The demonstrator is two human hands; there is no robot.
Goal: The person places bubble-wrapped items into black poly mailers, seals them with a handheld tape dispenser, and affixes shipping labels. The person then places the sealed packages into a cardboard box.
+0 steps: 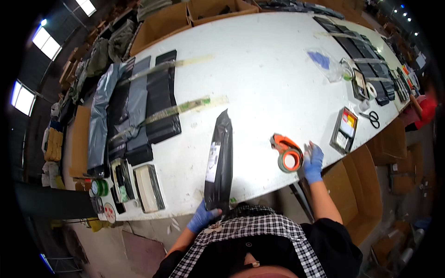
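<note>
A long black plastic-wrapped parcel (219, 157) with a white label lies on the white table, its narrow end pointing away from me. My left hand (202, 217), in a blue glove with bare fingertips showing, is closed on the parcel's near end at the table edge. To the right, an orange tape dispenser (287, 153) with a roll in it rests on the table. Just beside its right side is my right hand (314, 163), also blue-gloved, fingers stretched out and apart, with nothing visible in them.
Flat dark and grey parcels (162, 99) lie at the left under strips of tape. An open box (148, 187) stands at the left front edge. A tray (344, 129), scissors (372, 119) and a clear bag (322, 62) are at the right. Another person (422, 109) stands far right.
</note>
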